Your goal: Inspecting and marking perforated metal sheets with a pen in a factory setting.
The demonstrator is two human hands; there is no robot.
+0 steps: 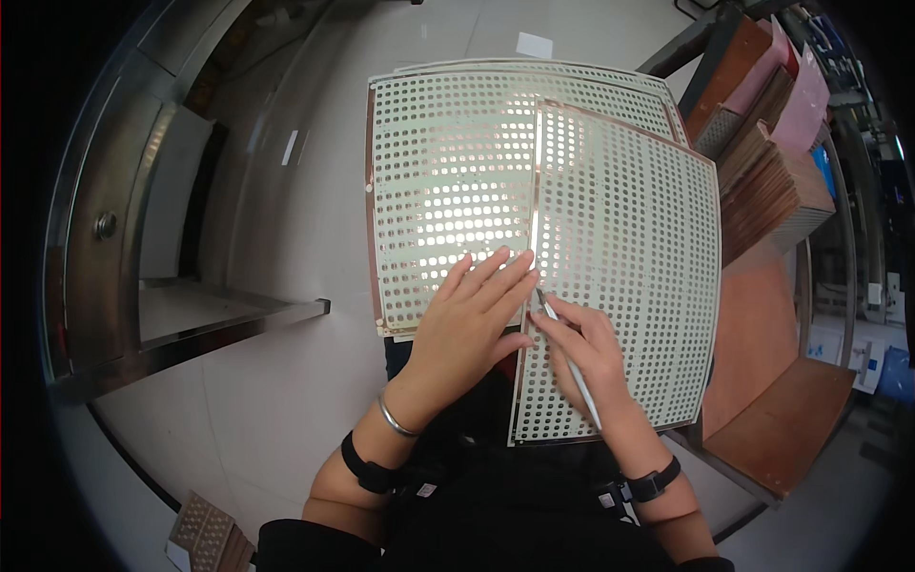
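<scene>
Where the view begins at far left, a metal frame [229,327] stands on pale floor [272,381]; the stretch of floor beyond it leaves open room beside the panels. Next comes the left panel [405,214], a pale green sheet dotted with rows of small shiny pads, its left edge facing that room. The left hand [457,334] lies palm down over its lower right part, fingers extended and slightly apart, thumb near the seam. The right panel [634,267], similarly dotted, overlaps it at a tilt. The right hand [591,353] has its fingers clamped on a slim, pale pen-like tool [583,386], its tip at the right panel's left edge. Work there seems under way; which pads are done and which remain cannot be told. Farther right, stacked brown boards [767,195] with pink sheets [803,100] crowd the right panel's upper right edge, leaving little room.
</scene>
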